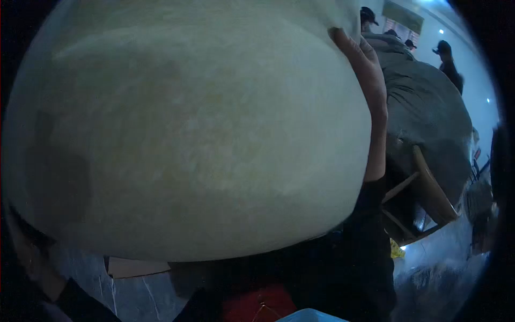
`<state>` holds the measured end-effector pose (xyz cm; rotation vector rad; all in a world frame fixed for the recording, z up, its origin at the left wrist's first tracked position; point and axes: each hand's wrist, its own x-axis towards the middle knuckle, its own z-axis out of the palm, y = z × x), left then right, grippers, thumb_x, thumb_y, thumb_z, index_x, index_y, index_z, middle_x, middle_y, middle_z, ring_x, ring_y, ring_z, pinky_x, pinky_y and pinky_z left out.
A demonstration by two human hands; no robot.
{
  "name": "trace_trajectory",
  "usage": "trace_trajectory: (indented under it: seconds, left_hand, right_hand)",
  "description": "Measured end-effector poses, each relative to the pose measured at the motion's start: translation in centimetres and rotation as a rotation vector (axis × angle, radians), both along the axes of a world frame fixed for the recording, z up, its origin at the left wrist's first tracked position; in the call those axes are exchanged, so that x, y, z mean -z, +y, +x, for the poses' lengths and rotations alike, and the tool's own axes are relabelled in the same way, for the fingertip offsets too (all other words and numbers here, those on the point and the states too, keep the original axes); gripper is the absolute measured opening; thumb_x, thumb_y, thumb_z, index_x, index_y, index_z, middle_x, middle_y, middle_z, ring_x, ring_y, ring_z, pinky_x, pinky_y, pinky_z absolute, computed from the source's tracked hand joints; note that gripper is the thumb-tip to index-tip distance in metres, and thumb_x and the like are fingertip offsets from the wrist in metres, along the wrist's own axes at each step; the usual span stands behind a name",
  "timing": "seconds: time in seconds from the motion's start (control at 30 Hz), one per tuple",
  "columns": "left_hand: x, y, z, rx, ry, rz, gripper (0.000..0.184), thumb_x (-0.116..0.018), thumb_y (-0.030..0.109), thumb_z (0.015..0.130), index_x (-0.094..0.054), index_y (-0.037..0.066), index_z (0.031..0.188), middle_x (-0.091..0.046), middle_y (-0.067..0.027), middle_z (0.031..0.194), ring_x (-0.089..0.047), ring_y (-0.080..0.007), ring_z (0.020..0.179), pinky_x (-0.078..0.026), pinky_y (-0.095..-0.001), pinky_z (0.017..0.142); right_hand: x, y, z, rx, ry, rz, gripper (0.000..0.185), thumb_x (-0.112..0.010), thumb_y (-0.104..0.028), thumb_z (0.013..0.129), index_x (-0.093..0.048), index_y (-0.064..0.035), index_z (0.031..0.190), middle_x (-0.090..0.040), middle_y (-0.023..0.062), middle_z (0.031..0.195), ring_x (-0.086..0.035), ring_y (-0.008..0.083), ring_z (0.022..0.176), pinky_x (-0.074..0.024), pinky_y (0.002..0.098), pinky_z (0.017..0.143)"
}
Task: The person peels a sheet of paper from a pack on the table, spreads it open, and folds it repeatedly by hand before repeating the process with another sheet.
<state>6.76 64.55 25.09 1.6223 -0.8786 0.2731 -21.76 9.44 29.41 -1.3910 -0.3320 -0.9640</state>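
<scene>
A very large pale, greenish-white sheet or padded piece [204, 123] fills most of the view, close in front of the camera. My right hand [365, 61] holds its upper right edge, with the thumb against the near face and the fingers mostly behind it. At the lower left, my left hand [35, 263] is dim and partly cut off by the dark image border. It is beside the lower left edge of the pale piece, and its fingers cannot be made out.
To the right stands a big grey-green fabric-covered bulk [424, 102] above a wooden frame [432, 190]. People in dark caps are in the background, one [449, 64] at the upper right. A flat cardboard-like piece [137, 267] lies on the grey floor [145, 295].
</scene>
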Motion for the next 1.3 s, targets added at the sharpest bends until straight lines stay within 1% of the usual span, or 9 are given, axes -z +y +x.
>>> trace_trajectory:
  seconds: [0.13, 0.17, 0.5, 0.63, 0.8, 0.83, 1.03, 1.1, 1.3]
  left_hand:
    - [-5.7, -12.6, -5.2, -0.073, 0.238, -0.036, 0.048, -0.053, 0.028, 0.093, -0.042, 0.001, 0.131, -0.055, -0.0118, 0.120, -0.057, -0.0183, 0.104, -0.047, -0.0309, 0.089]
    - [-1.9, -8.4, 7.0, -0.194, 0.383, 0.052, 0.060, -0.058, 0.029, 0.090, -0.035, -0.003, 0.135, -0.051, -0.0145, 0.126, -0.054, -0.0192, 0.108, -0.045, -0.0308, 0.092]
    - [18.8, -17.2, 5.1, -0.265, 1.199, 0.188, 0.053, -0.069, 0.035, 0.082, -0.053, -0.003, 0.115, -0.061, -0.0106, 0.099, -0.061, -0.0154, 0.084, -0.051, -0.0296, 0.073]
    - [22.8, -14.6, 2.4, 0.088, 1.204, 0.279, 0.049, -0.070, 0.034, 0.081, -0.056, -0.003, 0.110, -0.062, -0.0098, 0.095, -0.061, -0.0152, 0.083, -0.051, -0.0302, 0.072]
    - [27.6, -12.5, -0.4, 0.135, 1.146, 0.222, 0.035, -0.067, 0.025, 0.084, -0.059, -0.001, 0.105, -0.059, 0.0001, 0.080, -0.052, -0.0073, 0.070, -0.041, -0.0242, 0.057]
    - [27.5, -11.9, 0.3, -0.028, 1.020, 0.644, 0.033, -0.066, 0.019, 0.084, -0.057, -0.002, 0.108, -0.060, -0.0016, 0.087, -0.054, -0.0080, 0.077, -0.044, -0.0229, 0.065]
    - [29.9, -11.5, -2.3, -0.232, 0.816, 0.429, 0.044, -0.065, 0.008, 0.080, -0.048, -0.004, 0.119, -0.062, -0.0067, 0.101, -0.058, -0.0117, 0.089, -0.047, -0.0267, 0.078]
    - [28.3, -12.3, -3.3, -0.241, 0.795, 0.383, 0.046, -0.064, 0.005, 0.081, -0.046, -0.004, 0.122, -0.062, -0.0070, 0.102, -0.058, -0.0119, 0.090, -0.047, -0.0264, 0.078]
    - [31.1, -10.8, -2.9, -0.148, 0.629, 0.213, 0.065, -0.054, 0.002, 0.087, -0.024, 0.003, 0.144, -0.045, -0.0113, 0.133, -0.051, -0.0139, 0.110, -0.041, -0.0259, 0.093]
  right_hand:
    - [5.2, -3.1, 5.8, 0.181, 0.418, -0.063, 0.033, -0.067, -0.029, 0.085, -0.062, -0.0004, 0.101, -0.067, 0.0068, 0.081, -0.063, 0.0087, 0.065, -0.0522, 0.0228, 0.055]
    - [7.6, -4.1, 7.5, 0.141, 0.473, -0.032, 0.036, -0.067, -0.031, 0.084, -0.062, 0.0006, 0.102, -0.067, 0.0073, 0.083, -0.063, 0.0095, 0.065, -0.0516, 0.0231, 0.057]
    - [34.5, -14.4, 16.4, 0.445, 1.129, -0.623, 0.061, -0.065, -0.043, 0.081, -0.055, 0.0069, 0.116, -0.064, 0.0139, 0.102, -0.061, 0.0258, 0.088, -0.0470, 0.0359, 0.079]
    - [36.6, -12.2, 16.5, 0.067, 1.194, -0.051, 0.056, -0.070, -0.034, 0.079, -0.054, 0.0070, 0.114, -0.063, 0.0169, 0.101, -0.062, 0.0253, 0.087, -0.0487, 0.0350, 0.078]
    - [35.1, -9.6, 18.0, 0.430, 1.070, -0.462, 0.064, -0.072, -0.031, 0.076, -0.048, 0.0071, 0.121, -0.061, 0.0193, 0.108, -0.061, 0.0272, 0.094, -0.0482, 0.0346, 0.082]
    - [35.3, -9.1, 18.3, 0.576, 0.997, -0.604, 0.067, -0.072, -0.029, 0.077, -0.044, 0.0069, 0.126, -0.059, 0.0203, 0.112, -0.060, 0.0284, 0.099, -0.0472, 0.0344, 0.084]
    - [36.4, -8.4, 13.4, 0.096, 1.020, -0.088, 0.068, -0.062, -0.018, 0.087, -0.025, -0.0034, 0.142, -0.027, 0.0170, 0.145, -0.035, 0.0260, 0.129, -0.0347, 0.0344, 0.101]
    - [40.5, -10.0, 10.7, -0.030, 0.917, -0.054, 0.057, -0.058, -0.017, 0.090, -0.033, -0.0033, 0.139, -0.047, 0.0100, 0.129, -0.053, 0.0185, 0.107, -0.0441, 0.0284, 0.086]
    - [33.6, -5.2, 2.7, -0.244, 1.390, -0.203, 0.034, -0.059, -0.021, 0.091, -0.057, -0.0054, 0.122, -0.055, -0.0050, 0.074, -0.040, 0.0014, 0.057, -0.0324, 0.0184, 0.051]
